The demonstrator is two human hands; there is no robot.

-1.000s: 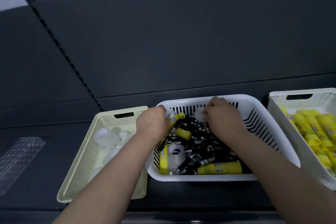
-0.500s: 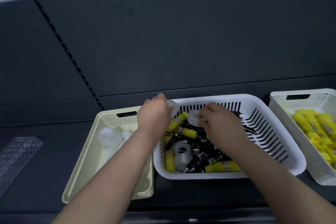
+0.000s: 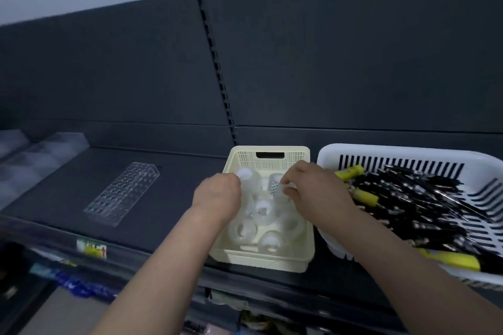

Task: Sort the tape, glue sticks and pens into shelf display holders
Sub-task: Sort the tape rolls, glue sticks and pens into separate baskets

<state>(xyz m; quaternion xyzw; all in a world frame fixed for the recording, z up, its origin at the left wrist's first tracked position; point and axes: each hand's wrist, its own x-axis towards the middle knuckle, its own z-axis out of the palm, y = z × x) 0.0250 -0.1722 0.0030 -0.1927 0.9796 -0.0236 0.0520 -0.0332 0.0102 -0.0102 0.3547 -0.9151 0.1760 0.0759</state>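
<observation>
On a dark shelf [image 3: 177, 171], a cream basket [image 3: 272, 262] holds about seven clear tape rolls [image 3: 242, 228], mostly lying flat. Above it, the right hand [image 3: 318, 194] has its fingers pinching one tape roll [image 3: 278, 187]. The left hand [image 3: 217, 196] has its fingers curled under and hidden, so its grip cannot be told. Beside it, a white basket [image 3: 408, 153] holds three yellow glue sticks [image 3: 366, 196] and many black pens [image 3: 424, 198], lying flat at mixed slants.

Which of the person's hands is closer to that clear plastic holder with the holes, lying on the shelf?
Left. The left hand is over the side of the cream basket nearest the clear holder; the right hand is over its far side, pinching a tape roll.
</observation>
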